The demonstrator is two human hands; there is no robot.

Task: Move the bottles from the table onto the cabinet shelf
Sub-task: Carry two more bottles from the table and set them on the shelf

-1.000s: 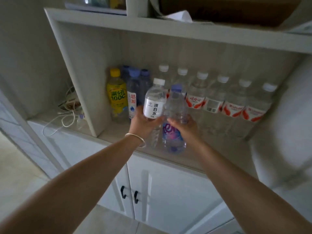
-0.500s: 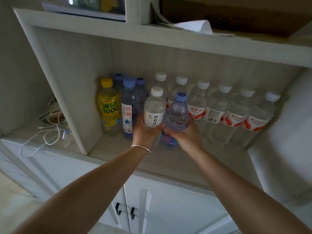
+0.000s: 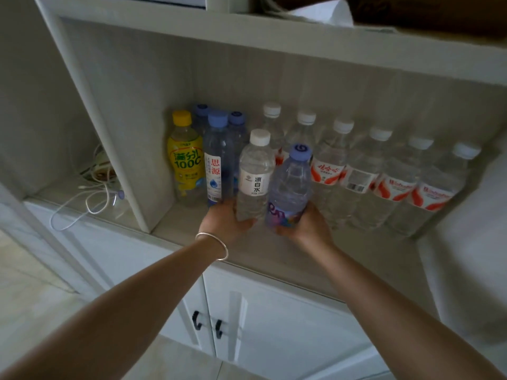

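Both bottles are sitting lower and deeper in the cabinet shelf (image 3: 274, 259) than a moment ago, close against the stored rows. The left hand (image 3: 226, 222) is gripping the white-capped bottle (image 3: 255, 174) near its base, just right of the yellow drink bottle (image 3: 185, 160) and its blue-capped neighbours. The right hand (image 3: 307, 224) is gripping the purple-capped bottle (image 3: 290, 187), which is leaning slightly and touching the white-capped bottle. Whether either base is resting on the shelf is hidden by the fingers.
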